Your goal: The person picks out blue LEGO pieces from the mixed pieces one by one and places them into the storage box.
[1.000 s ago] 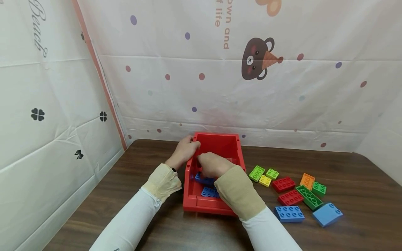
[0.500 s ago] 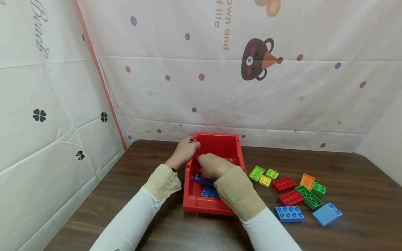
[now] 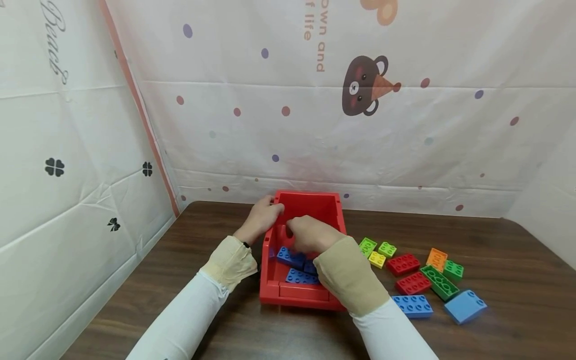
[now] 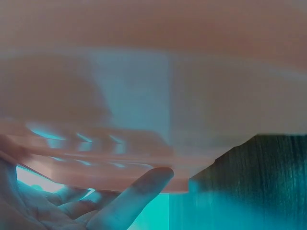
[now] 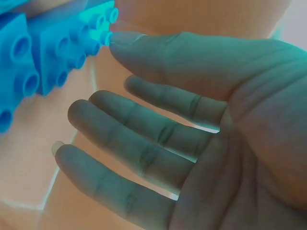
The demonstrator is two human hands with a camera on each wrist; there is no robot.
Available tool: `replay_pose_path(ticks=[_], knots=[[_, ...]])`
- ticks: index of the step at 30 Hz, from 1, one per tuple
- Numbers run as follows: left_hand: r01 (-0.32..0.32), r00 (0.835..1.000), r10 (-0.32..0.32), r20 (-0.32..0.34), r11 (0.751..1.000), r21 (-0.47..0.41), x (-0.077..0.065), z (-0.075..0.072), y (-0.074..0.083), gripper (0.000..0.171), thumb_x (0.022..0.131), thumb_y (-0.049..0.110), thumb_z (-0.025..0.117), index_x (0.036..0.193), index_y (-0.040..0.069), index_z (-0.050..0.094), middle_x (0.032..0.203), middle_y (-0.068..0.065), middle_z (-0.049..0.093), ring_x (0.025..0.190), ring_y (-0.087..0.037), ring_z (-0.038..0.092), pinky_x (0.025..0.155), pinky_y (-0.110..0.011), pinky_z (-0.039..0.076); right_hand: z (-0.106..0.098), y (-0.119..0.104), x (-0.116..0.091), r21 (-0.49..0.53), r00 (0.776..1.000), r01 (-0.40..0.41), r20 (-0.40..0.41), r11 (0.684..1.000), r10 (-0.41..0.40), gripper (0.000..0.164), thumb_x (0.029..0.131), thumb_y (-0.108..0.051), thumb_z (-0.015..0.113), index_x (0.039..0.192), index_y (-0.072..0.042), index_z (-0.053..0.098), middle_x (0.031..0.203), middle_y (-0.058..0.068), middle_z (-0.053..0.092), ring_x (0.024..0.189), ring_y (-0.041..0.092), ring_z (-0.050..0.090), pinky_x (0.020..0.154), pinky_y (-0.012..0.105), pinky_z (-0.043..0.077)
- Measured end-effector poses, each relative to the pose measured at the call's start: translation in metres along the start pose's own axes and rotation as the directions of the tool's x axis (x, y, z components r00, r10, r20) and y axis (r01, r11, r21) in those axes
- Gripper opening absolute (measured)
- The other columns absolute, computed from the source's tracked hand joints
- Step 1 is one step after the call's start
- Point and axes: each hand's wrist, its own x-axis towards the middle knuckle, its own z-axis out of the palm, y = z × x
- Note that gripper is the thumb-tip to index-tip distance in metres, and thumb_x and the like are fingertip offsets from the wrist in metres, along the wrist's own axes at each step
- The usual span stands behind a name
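Gripping the bin (image 3: 297, 296) toward the far end of its left wall, the left hand (image 3: 262, 216) is curled over the rim. Holding nothing, the right hand (image 3: 311, 234) is loosely spread inside, thumb tip at a blue brick (image 5: 57, 43); other bricks (image 3: 413, 283) lie to the right on the desk (image 3: 508, 260).

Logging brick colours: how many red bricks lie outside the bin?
2, both right of the red bin: one red brick beside the yellow brick, the second red brick nearer, beside the long green brick. The right sleeve may hide others.
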Motion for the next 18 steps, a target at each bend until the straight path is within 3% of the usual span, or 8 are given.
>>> replay_pose_path(ticks=[5, 10, 18], knots=[[0.010, 1.000, -0.010, 0.022, 1.000, -0.029, -0.001, -0.001, 0.000, 0.030, 0.090, 0.018, 0.047, 0.115, 0.004, 0.053, 0.105, -0.015, 0.063, 0.084, -0.031, 0.066, 0.067, -0.038, 0.061, -0.008, 0.003, -0.006, -0.001, 1.000, 0.003, -0.020, 1.000, -0.003, 0.047, 0.075, -0.017, 0.079, 0.119, -0.012, 0.063, 0.099, 0.002, 0.066, 0.085, 0.016, 0.059, 0.082, 0.040, 0.058], [0.016, 0.999, -0.014, 0.037, 0.999, -0.051, -0.002, -0.002, -0.001, 0.030, 0.090, 0.019, 0.046, 0.116, 0.005, 0.052, 0.105, -0.015, 0.063, 0.085, -0.034, 0.067, 0.065, -0.037, 0.061, -0.017, 0.002, -0.014, -0.002, 0.998, 0.022, -0.053, 1.000, -0.022, 0.044, 0.076, -0.017, 0.079, 0.117, -0.013, 0.063, 0.105, 0.004, 0.067, 0.089, 0.017, 0.058, 0.079, 0.038, 0.059], [0.017, 0.999, -0.016, 0.034, 0.999, -0.049, -0.002, 0.000, -0.002, 0.030, 0.092, 0.020, 0.047, 0.116, 0.005, 0.052, 0.105, -0.016, 0.063, 0.085, -0.034, 0.066, 0.065, -0.036, 0.061, -0.031, 0.000, -0.030, -0.016, 0.994, 0.045, -0.099, 0.999, -0.047, 0.044, 0.075, -0.017, 0.080, 0.115, -0.013, 0.064, 0.106, 0.003, 0.067, 0.092, 0.016, 0.059, 0.079, 0.037, 0.059]])
